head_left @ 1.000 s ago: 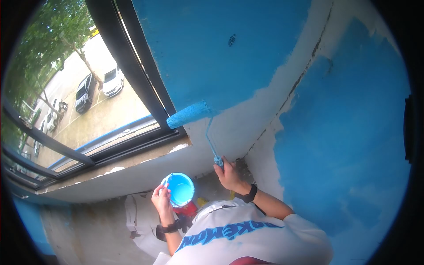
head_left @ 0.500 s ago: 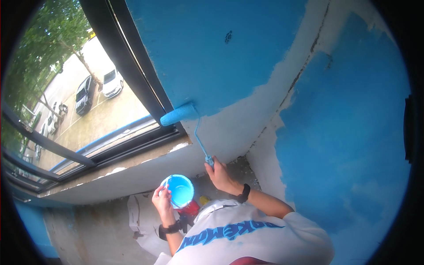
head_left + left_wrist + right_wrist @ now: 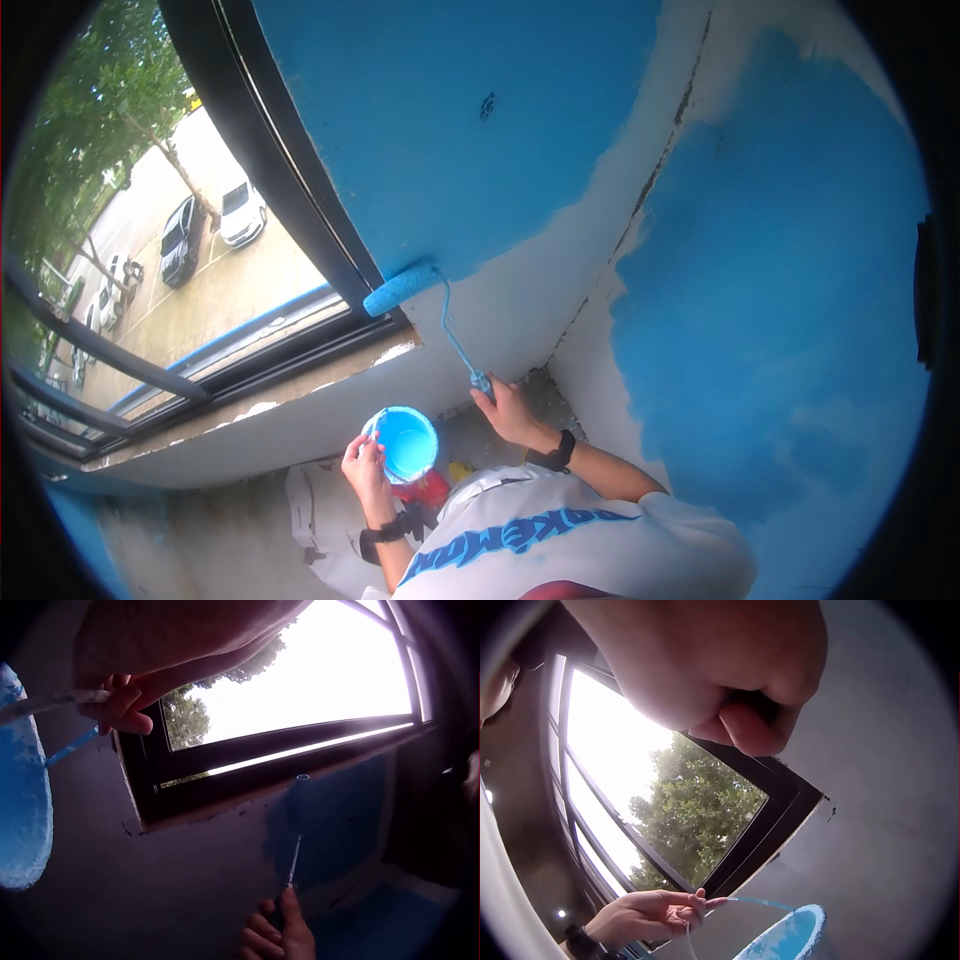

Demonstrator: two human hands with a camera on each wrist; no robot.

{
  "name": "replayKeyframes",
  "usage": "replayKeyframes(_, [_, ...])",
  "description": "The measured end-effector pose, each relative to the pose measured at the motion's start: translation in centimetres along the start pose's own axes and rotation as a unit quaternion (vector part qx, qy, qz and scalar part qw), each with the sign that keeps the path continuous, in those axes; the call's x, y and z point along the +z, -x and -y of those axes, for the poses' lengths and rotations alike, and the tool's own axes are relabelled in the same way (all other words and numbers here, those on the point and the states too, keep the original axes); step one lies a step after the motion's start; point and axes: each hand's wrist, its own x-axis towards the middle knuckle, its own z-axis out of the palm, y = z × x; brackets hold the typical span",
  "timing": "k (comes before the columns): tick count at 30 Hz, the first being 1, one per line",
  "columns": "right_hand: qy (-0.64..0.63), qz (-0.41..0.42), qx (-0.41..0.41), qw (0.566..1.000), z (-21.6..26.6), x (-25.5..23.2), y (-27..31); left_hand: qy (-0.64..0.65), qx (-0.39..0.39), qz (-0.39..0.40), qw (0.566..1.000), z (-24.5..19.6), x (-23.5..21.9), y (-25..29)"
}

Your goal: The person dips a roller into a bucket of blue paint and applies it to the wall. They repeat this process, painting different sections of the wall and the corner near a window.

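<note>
My right hand [image 3: 512,412] grips the handle of a paint roller [image 3: 402,288]. Its blue-coated sleeve lies at the lower edge of the blue paint, right beside the window frame, with a dark shadow along it. The left hand [image 3: 366,466] holds up a small bucket [image 3: 432,452] of bright blue paint by its handle. In the left wrist view the bucket handle [image 3: 56,703] runs into the curled fingers. Seen from the right wrist, the bucket [image 3: 810,930] hangs tilted below the left hand [image 3: 649,916]; my right hand [image 3: 742,690] fills the top, the roller out of sight.
A dark window frame [image 3: 270,130] is at the left, with parked cars and trees outside. Below it runs a rough sill [image 3: 330,372]. The right-hand wall [image 3: 760,300] carries patchy blue paint beside a cracked corner. A red thing [image 3: 425,490] lies behind the bucket.
The roller and right hand have shifted left, and the roller looks smaller and nearer the wall. The left hand keeps the bucket nearly still. The head view has turned slightly.
</note>
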Motion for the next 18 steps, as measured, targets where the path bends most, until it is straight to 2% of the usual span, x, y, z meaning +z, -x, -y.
replayKeyframes(1, [-0.002, 0.008, 0.020, 1.000, 0.4, -0.7, 0.3, 0.004, 0.004, 0.016, 1.000, 0.2, 0.0, -0.1])
replayKeyframes(7, [-0.029, -0.060, -0.057, 0.996, 2.3, -6.0, -1.8, -0.006, 0.005, 0.012, 1.000, 1.3, 0.1, -0.6])
replayKeyframes(9, [-0.260, -0.024, 0.046, 0.964, 4.8, -9.8, -4.1, -0.019, 0.007, 0.007, 1.000, 1.5, 0.2, -0.9])
replayKeyframes(11, [-0.279, -0.034, 0.040, 0.959, 7.6, -13.9, -6.3, -0.008, 0.007, 0.006, 1.000, 1.4, 0.6, -1.0])
replayKeyframes(14, [-0.157, -0.128, 0.017, 0.979, 11.5, -19.1, -9.9, -0.019, -0.001, 0.007, 1.000, 1.8, 0.4, -1.7])
replayKeyframes(17, [-0.049, -0.229, -0.008, 0.972, 13.0, -23.3, -13.3, -0.021, 0.005, 0.021, 1.000, 1.8, 0.6, -1.6])
replayKeyframes(18, [-0.050, -0.231, -0.010, 0.972, 13.4, -24.6, -14.0, -0.021, 0.007, 0.023, 0.999, 1.6, 1.0, -1.3])
